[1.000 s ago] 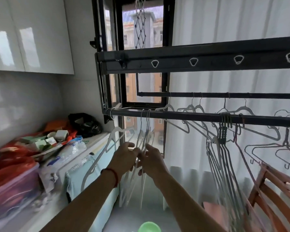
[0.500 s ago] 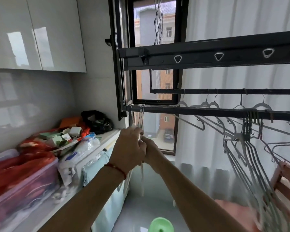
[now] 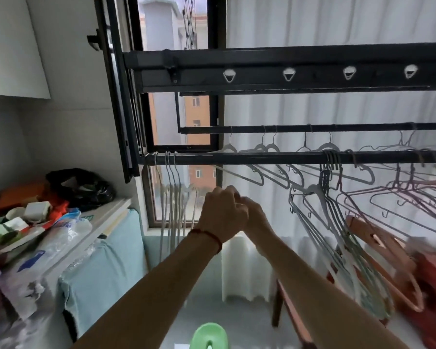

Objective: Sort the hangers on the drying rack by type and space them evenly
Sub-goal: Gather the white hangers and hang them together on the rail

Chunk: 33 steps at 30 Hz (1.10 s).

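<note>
The black front rail (image 3: 262, 157) of the drying rack runs across the view. Three thin white hangers (image 3: 171, 197) hang close together at its left end. A tight bunch of grey hangers (image 3: 330, 222) hangs right of centre, and pink wire hangers (image 3: 413, 195) hang further right. More grey hangers (image 3: 269, 149) hang spread along the back rail (image 3: 312, 128). My left hand (image 3: 222, 212), fingers curled, is below the front rail, right of the white hangers and apart from them. My right hand (image 3: 257, 217) touches it from behind and is mostly hidden. I see nothing held.
The rack's upper bar (image 3: 287, 74) with hanging holes is overhead. A cluttered counter (image 3: 106, 215) with a black bag (image 3: 81, 187) is on the left. A wooden chair (image 3: 378, 248) stands low right, and a green object (image 3: 209, 336) lies below. A white curtain hangs behind.
Both hands have come off the white hangers and moved right and down, still together. The white hangers now hang free at the rail's left end. The view has panned right.
</note>
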Available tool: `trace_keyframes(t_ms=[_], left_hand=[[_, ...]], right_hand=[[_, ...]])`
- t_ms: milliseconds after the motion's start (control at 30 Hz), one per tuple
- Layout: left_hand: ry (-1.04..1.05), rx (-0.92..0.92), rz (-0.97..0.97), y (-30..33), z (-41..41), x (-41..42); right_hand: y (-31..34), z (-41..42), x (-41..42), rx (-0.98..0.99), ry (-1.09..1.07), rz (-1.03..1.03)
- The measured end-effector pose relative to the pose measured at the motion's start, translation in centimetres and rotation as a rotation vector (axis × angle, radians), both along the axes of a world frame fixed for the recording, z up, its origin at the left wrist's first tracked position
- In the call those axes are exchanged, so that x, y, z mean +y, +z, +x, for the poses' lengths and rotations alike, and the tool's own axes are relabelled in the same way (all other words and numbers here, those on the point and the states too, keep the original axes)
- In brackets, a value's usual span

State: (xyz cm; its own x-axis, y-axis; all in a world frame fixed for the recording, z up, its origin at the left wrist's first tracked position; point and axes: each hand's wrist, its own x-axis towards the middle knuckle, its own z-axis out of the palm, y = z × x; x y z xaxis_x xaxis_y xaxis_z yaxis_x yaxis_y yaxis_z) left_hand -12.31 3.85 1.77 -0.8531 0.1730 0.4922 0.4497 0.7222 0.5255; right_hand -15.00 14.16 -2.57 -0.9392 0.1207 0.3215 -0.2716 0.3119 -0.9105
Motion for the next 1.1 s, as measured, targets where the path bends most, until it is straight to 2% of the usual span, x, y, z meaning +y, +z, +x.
trace_keyframes(t_ms=[67, 167, 267, 333, 433, 600, 733, 833, 900, 1000, 1100], left_hand=[[-0.052, -0.175, 0.045, -0.1, -2.6, 2.0], [-0.156, -0.414, 0.136, -0.2, -6.4, 5.3], [-0.067, -0.526, 0.277, -0.9, -10.5, 8.3], [-0.023, -0.67, 0.502, -2.0, -12.5, 10.0], [-0.085, -0.822, 0.894, -3.7, -15.5, 12.1], [-0.247, -0.967, 1.284, -6.4, -21.5, 15.3], [-0.382, -1.049, 1.553, -7.3, -25.5, 17.7], [-0.457, -1.037, 1.675, -7.2, -27.8, 18.7], [-0.464, -0.997, 1.686, -6.7, -28.6, 18.8], [-0.34, -0.926, 1.673, -6.6, -28.8, 18.2], [-0.252, -0.88, 1.662, -7.2, -28.5, 16.7]], right_hand=[[-0.9, -2.3, 2.8, -0.049, -0.107, -0.11], [-2.1, -6.1, 6.0, -0.125, -0.185, -0.485], [-2.7, -9.8, 8.6, -0.219, -0.287, -0.821], [-3.5, -12.2, 10.1, -0.227, -0.365, -0.893], [-3.7, -15.2, 11.6, -0.165, -0.382, -0.896], [-4.3, -19.7, 14.9, -0.21, -0.392, -0.921], [-4.1, -22.6, 17.6, -0.224, -0.36, -0.99], [-4.2, -23.5, 19.0, -0.183, -0.299, -1.004], [-4.3, -23.6, 19.5, -0.129, -0.271, -1.011], [-4.3, -23.5, 19.3, -0.095, -0.187, -1.074], [-3.7, -23.2, 18.6, -0.04, -0.071, -1.247]])
